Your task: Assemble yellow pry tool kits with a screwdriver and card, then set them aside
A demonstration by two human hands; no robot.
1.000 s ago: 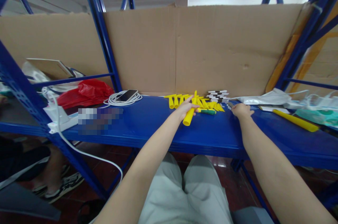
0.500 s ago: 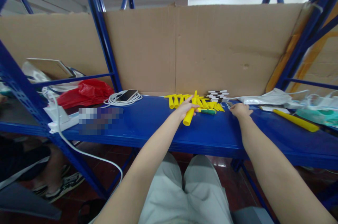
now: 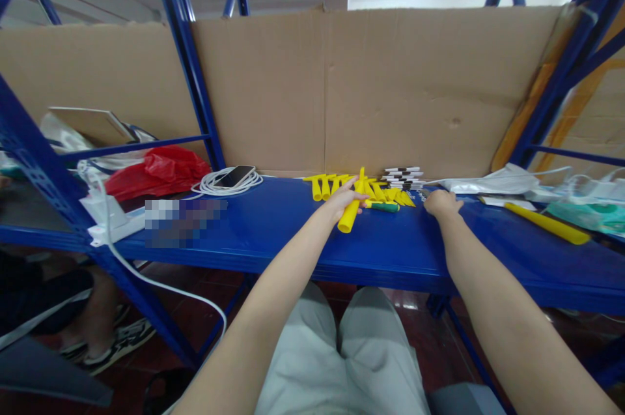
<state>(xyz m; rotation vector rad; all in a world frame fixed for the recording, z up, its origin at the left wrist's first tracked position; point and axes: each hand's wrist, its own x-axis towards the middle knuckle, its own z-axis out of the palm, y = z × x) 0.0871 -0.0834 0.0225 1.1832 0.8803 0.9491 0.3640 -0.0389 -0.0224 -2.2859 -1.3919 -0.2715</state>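
Note:
My left hand (image 3: pixel 344 200) is closed round a yellow plastic tube (image 3: pixel 348 216), whose open round end points toward me. Behind it, several yellow T-shaped plastic pieces (image 3: pixel 325 188) stand in a row on the blue shelf (image 3: pixel 288 226). A tool with a green and yellow handle (image 3: pixel 383 206) lies just right of the tube. Small yellow pointed pieces (image 3: pixel 401 197) are beside a stack of white and black pieces (image 3: pixel 403 178). My right hand (image 3: pixel 443 203) rests on the shelf right of these, its fingers curled in and their tips hidden; small white bits (image 3: pixel 420 194) lie close to it.
A long yellow tube (image 3: pixel 547 223) and a white plastic bag (image 3: pixel 493 180) lie on the right. At left are a phone (image 3: pixel 237 176) on a coiled white cable (image 3: pixel 215 186), a red bag (image 3: pixel 161 171) and a power strip (image 3: pixel 120 226). Cardboard (image 3: pixel 273 89) walls the back.
My right hand has shifted very slightly to the left. My left hand and the yellow tube have hardly moved.

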